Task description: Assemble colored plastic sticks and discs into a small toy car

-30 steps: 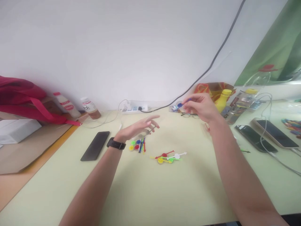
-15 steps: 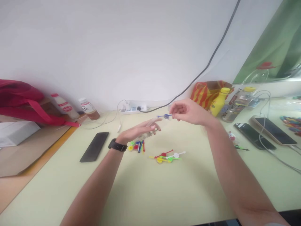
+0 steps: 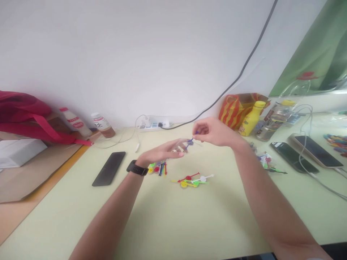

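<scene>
Pinched in my right hand (image 3: 213,131) is one end of a small blue arrow spinner (image 3: 190,142), which tilts down to the left. My left hand (image 3: 165,150), with a black band on its wrist, holds what looks like a clear plastic bag (image 3: 183,143), and its fingertips are close to the spinner. The bag's outline is faint and blurred. Below the hands a yellow spinner (image 3: 184,184), a red spinner (image 3: 188,178), a green spinner (image 3: 195,182) and a white spinner (image 3: 203,178) lie grouped on the table. Loose coloured discs and arrows (image 3: 162,168) lie partly behind my left hand.
A black phone (image 3: 108,169) lies left; two more phones (image 3: 294,156) lie right beside a white cable. Small bagged parts (image 3: 267,160) lie near my right forearm. Bottles (image 3: 102,125), a power strip (image 3: 154,124), a striped bag (image 3: 230,110) and a yellow bottle (image 3: 252,118) line the wall.
My right hand has moved slightly down and left with the blue spinner, which now tilts downward toward my left hand. My left-hand fingers have shifted a little; the grouped spinners have stayed put.
</scene>
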{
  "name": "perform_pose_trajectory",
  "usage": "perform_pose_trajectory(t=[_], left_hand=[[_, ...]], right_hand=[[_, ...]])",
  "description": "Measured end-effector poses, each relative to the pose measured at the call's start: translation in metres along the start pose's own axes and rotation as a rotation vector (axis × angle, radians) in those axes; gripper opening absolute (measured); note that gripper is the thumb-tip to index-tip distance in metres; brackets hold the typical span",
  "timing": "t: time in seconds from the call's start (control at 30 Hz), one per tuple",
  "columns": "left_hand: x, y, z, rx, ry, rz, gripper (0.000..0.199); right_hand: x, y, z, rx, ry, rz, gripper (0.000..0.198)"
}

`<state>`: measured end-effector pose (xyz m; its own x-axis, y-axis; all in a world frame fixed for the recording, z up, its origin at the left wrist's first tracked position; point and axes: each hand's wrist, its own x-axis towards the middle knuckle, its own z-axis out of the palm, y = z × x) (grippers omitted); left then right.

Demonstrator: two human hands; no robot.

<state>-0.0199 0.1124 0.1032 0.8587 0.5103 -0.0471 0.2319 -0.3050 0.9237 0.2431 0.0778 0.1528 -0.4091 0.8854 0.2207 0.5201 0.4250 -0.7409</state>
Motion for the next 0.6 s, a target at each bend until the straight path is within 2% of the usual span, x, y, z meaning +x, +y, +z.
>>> perform_pose_trajectory(t=[0.17,0.33,0.5,0.6], left_hand=[[0.003,-0.0026,0.0031,-0.059,0.031,0.01,0.062],[0.0037,-0.0012,0.0062,-0.112,0.045,0.005,0.061],[0.0036,0.0005,0.0072,-0.094,0.048,0.016,0.058],[0.0041,0.002,0.0083,-0.093,0.039,0.026,0.059]], right_hand=[[0.0037,-0.0043,0.0092,-0.099,0.104,-0.012,0.012],[0.0045,-0.0059,0.0115,-0.131,0.071,-0.022,0.017],[0.0038,-0.0085,0.0114,-0.061,0.109,-0.029,0.012],[0.0033,-0.0104,0.0117,-0.096,0.107,0.004,0.014]])
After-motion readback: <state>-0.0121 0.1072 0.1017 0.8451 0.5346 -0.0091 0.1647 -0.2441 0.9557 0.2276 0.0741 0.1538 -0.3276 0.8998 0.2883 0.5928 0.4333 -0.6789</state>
